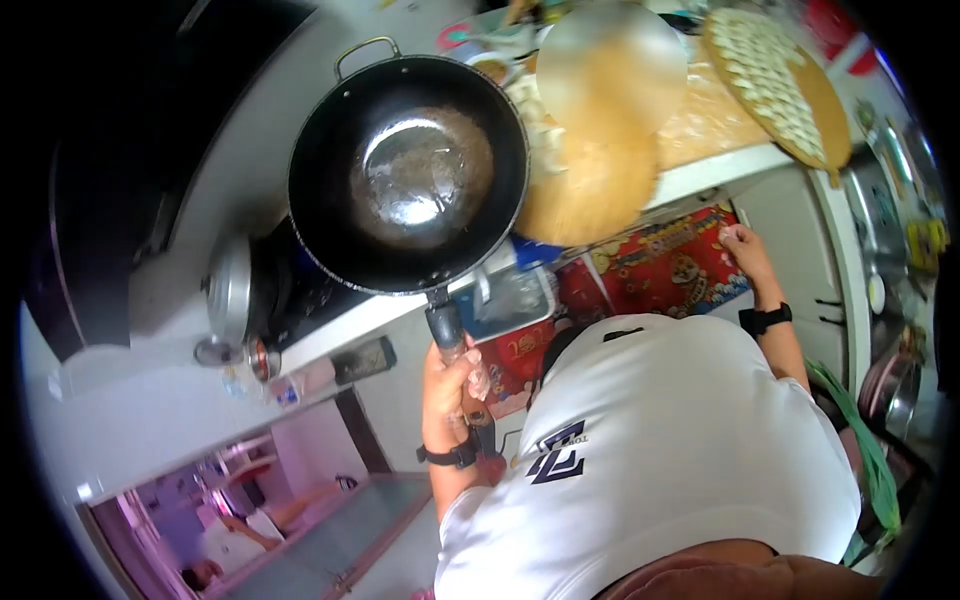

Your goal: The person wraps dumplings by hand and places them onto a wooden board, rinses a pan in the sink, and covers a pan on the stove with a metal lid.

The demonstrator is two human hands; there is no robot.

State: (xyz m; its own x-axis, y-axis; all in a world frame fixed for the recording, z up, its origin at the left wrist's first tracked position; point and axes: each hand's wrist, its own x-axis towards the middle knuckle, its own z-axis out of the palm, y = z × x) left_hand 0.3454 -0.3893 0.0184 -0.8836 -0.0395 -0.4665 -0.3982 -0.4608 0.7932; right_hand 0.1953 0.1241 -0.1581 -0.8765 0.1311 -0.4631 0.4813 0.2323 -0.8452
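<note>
My left hand (455, 385) is wrapped round the handle of a black wok (325, 190), which is held up over the counter edge. Its inside looks wet and shiny, with a brownish bottom; a loop handle (366, 44) sticks up at the far rim. My right hand (745, 252) is held low beside my body, its fingers curled in, with nothing visible in it. Behind that hand lie a red patterned mat (665, 265) and a white cabinet door (795, 225).
Uncooked dumplings (765, 75) cover a wooden board (832, 140) at the upper right. Another round wooden board (590, 195) lies by the wok, partly blurred. A lidded pot (230, 290) stands left on the stove. A person (245, 535) is in the room beyond, lower left.
</note>
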